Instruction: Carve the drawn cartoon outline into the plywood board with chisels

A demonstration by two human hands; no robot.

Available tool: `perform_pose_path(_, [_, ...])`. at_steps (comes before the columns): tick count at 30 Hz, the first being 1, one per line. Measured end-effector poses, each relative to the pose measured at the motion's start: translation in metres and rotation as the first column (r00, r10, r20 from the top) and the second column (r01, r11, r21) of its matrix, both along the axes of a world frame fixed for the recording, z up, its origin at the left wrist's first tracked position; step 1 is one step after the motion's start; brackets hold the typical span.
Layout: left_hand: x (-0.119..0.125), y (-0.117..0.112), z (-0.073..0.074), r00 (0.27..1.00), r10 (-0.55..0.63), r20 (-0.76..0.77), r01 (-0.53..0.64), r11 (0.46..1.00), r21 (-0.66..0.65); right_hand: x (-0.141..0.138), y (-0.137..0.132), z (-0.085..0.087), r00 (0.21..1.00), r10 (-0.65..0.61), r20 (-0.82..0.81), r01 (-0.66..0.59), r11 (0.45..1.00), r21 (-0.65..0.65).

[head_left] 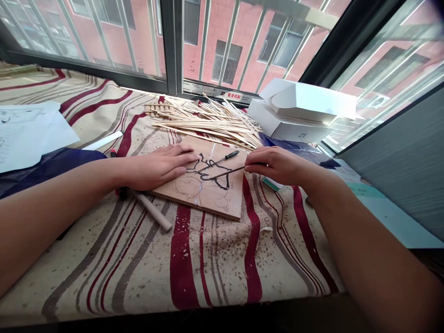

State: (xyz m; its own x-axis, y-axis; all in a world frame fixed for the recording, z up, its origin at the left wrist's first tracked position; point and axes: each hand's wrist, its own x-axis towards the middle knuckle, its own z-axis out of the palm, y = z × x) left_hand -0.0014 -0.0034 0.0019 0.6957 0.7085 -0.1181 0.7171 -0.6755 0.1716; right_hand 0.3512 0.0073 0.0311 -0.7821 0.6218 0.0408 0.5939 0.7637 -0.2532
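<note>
"Plywood panel (204, 194) with a black-inked drawing: where does it lie?"

"Flat on a striped cloth (208, 273) scattered with wood shavings (229, 238), just before a heap of wooden strips (204, 122)."

"And the hands?"

"Left hand (159, 166) rests open on the panel; right hand (277, 166) pinches a slim dark tool (225, 173) above the drawing."

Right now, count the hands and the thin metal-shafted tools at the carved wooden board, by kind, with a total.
Hands: 2 (left hand, right hand)
Thin metal-shafted tools: 2 (held steel tool in the right hand, black-handled tool lying on the wooden board)
Total: 4
</note>
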Motion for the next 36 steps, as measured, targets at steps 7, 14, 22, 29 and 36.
perform_pose_path(7, [0.002, 0.000, 0.000, 0.999, 0.017, -0.033, -0.018, 1.000, -0.015, -0.011, -0.002, -0.002, 0.998, 0.055, -0.015, -0.055, 0.998, -0.034])
perform_pose_path(14, [0.003, -0.001, 0.001, 0.999, 0.014, -0.028, -0.015, 1.000, -0.006, -0.013, -0.005, -0.001, 1.000, 0.005, 0.018, -0.005, 1.000, -0.007])
perform_pose_path(22, [0.003, -0.002, 0.003, 0.999, 0.016, -0.036, -0.016, 1.000, -0.010, -0.018, -0.026, 0.013, 0.994, -0.010, 0.105, 0.004, 0.998, 0.059])
perform_pose_path(29, [0.003, -0.001, 0.000, 1.000, 0.016, -0.020, -0.017, 1.000, -0.015, -0.026, -0.050, 0.024, 0.989, -0.002, 0.150, -0.028, 0.979, 0.202])
perform_pose_path(36, [0.003, -0.002, 0.000, 1.000, 0.012, -0.021, -0.012, 1.000, -0.014, -0.048, -0.069, 0.026, 0.956, -0.135, 0.260, 0.049, 0.948, 0.313])
